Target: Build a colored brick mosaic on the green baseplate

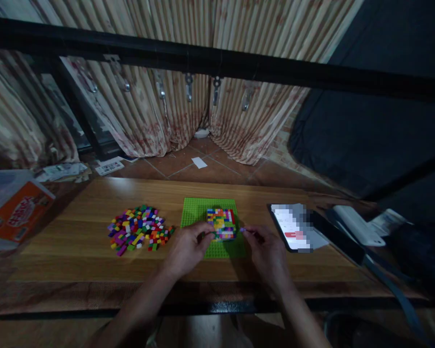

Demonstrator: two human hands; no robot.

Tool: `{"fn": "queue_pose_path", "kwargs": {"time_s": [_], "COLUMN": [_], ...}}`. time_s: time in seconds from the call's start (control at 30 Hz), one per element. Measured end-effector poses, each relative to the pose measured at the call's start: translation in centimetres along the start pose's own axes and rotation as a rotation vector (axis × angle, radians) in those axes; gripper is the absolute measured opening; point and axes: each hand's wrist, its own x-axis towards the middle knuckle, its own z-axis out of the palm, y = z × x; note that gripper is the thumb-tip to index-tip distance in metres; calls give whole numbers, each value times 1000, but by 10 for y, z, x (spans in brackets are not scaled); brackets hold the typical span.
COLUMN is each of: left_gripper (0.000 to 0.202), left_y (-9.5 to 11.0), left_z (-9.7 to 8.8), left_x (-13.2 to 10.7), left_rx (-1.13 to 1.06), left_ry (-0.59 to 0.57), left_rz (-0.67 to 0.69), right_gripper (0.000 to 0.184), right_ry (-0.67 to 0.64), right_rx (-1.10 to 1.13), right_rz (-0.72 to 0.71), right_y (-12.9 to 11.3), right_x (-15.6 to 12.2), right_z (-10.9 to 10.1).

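Observation:
A green baseplate (195,212) lies on the wooden table, with a block of multicoloured small bricks (221,223) built on its right half. My left hand (186,249) rests at the plate's front left, fingers curled and touching the lower left corner of the built block. My right hand (266,251) is just right of the plate, fingers pinched on a small purple brick (243,230) close to the block's right side. A loose pile of coloured bricks (139,234) lies left of the plate.
A phone (292,227) with a lit screen lies right of the plate, papers and a white object beyond it. An orange box (16,212) sits at the far left. A black bar crosses overhead; curtains hang behind the wooden table (76,261).

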Motion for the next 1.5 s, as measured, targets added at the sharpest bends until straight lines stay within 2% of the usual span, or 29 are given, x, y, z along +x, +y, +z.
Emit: {"fn": "queue_pose_path", "kwargs": {"time_s": [0.1, 0.2, 0.53, 0.87, 0.97, 1.2, 1.5], "left_gripper": [12, 14, 21, 31, 33, 32, 31], "left_y": [1, 1, 0, -1, 1, 1, 5], "left_z": [2, 8, 31, 40, 41, 42, 44], "left_x": [0, 0, 0, -2, -2, -1, -2], "left_rx": [37, 62, 284, 400, 435, 491, 575], "left_ry": [-26, -23, 119, 79, 67, 89, 82], "left_rz": [8, 53, 252, 310, 304, 333, 334], "right_gripper": [22, 21, 16, 16, 16, 29, 31], "right_ry": [-23, -72, -99, -106, -93, -89, -81], "right_rx": [19, 67, 210, 360, 416, 718, 839], "right_rz": [27, 30, 71, 175, 243, 502, 582], "right_y": [9, 10, 5, 4, 2, -5, -6], "right_x": [5, 6, 9, 11, 11, 13, 12], "right_z": [-7, -4, 13, 19, 19, 22, 26]}}
